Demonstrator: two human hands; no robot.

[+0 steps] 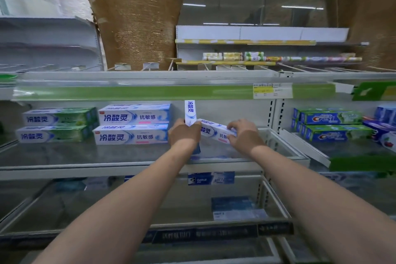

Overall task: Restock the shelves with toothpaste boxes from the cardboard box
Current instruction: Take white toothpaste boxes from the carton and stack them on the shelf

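Left hand (184,133) gripped one toothpaste box (190,113) upright, long axis vertical. Right hand (240,133) closed on a second box (216,132) lying tilted sideways on the shelf (85,156), beside the stacked boxes (132,124), toward the right edge.

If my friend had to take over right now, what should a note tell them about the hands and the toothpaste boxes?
Left hand: grip closed on an upright blue-and-white box.
Right hand: fingers on a tilted box, one end raised above the middle shelf.
Done: two blue boxes stacked just left of the hands, green ones further left.
Left: lay both held boxes flat beside the stack. The cardboard box is out of view.
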